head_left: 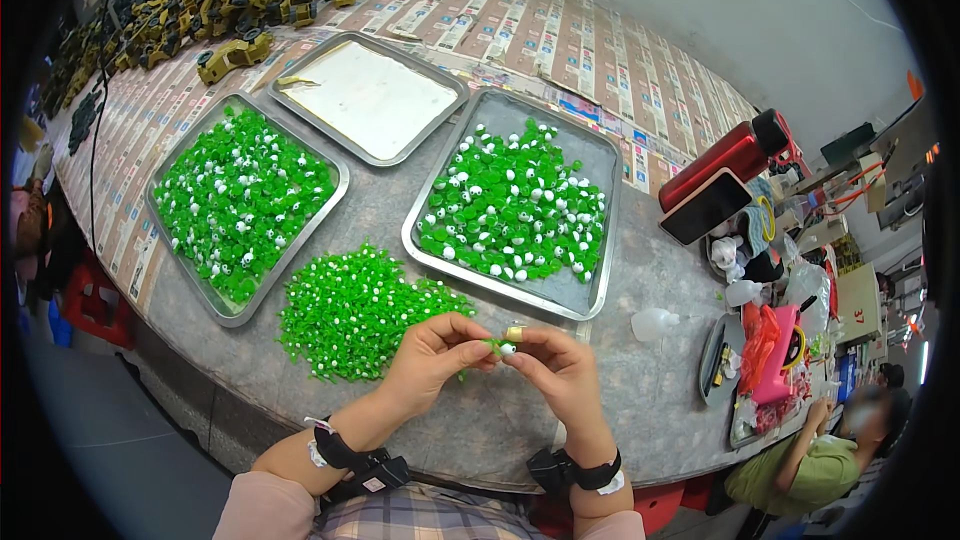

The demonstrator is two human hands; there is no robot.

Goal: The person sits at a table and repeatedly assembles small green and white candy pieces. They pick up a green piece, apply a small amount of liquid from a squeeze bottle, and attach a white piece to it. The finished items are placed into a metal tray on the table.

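My left hand (438,352) is closed, pinching a small green plastic piece (493,345) between thumb and fingers. Against it, my right hand (556,368) grips a small white ball with a dark spot (508,349) at its fingertips. The two parts touch or nearly touch; the fingers partly cover where they meet. Yellow tape (515,333) wraps a right fingertip. Just left of my hands, a loose heap of small green pieces with white bits (350,315) lies on the table. Beyond, a metal tray (594,302) holds larger green pieces mixed with white balls.
Another full tray (232,317) of green and white pieces stands left, and a tray with a white sheet (380,105) behind. Toy vehicles (235,55) pile up far left. At right are a red flask (715,160), a phone (706,206), a small white bottle (655,324) and a person (810,470).
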